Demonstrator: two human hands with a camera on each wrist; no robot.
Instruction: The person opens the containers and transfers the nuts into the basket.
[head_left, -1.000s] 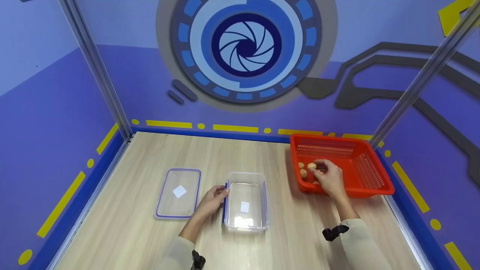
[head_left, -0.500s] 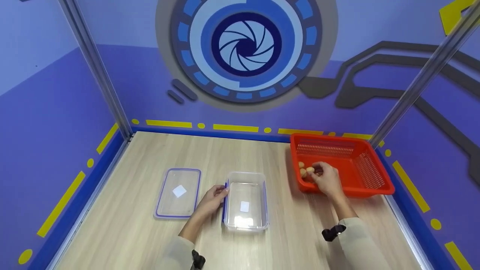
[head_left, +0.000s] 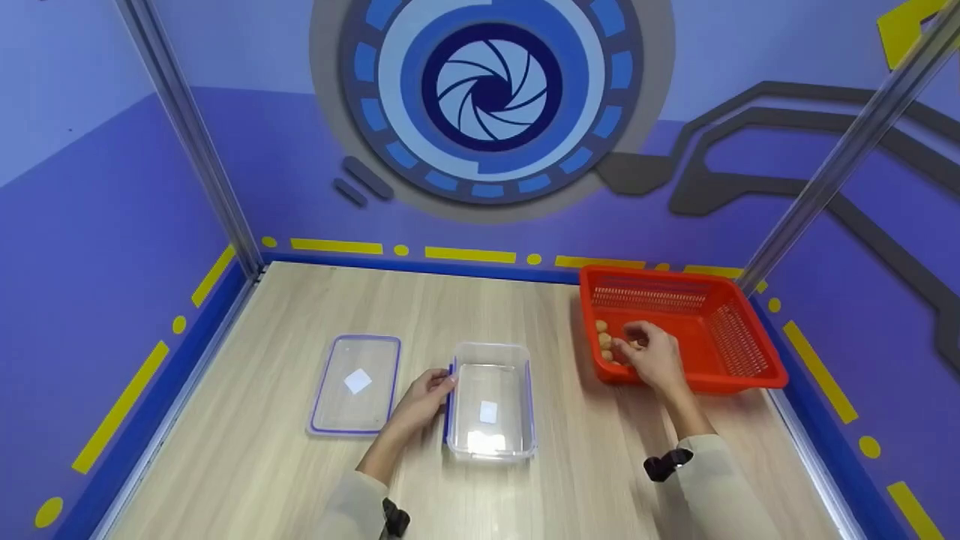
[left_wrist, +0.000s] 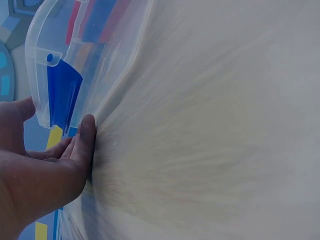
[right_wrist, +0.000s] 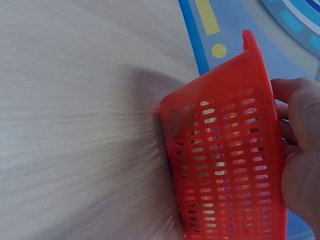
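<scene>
A clear plastic food container [head_left: 489, 390] with blue side latches stands on the table, its lid off. My left hand [head_left: 421, 401] holds its left wall, thumb at the rim and fingers outside by the blue latch [left_wrist: 64, 92]. Over in the red basket [head_left: 720, 352], my right hand [head_left: 655, 358] reaches down over the near left part, thumb and forefinger apart. Several small tan round pieces, walnut-like, lie there; one tan piece [head_left: 604, 341] is just left of the thumb. Another shows partly beneath the fingers. The right wrist view hides the fingertips behind the basket wall.
The blue-edged lid [head_left: 357, 384] lies flat to the left of the container, with a white square on it. Purple panels and metal posts [head_left: 191, 139] bound the table [head_left: 420, 300] at the back and sides.
My right hand has lowered the tan piece it pinched and let go of it among the others on the basket's left side. My left hand and the container stay put.
</scene>
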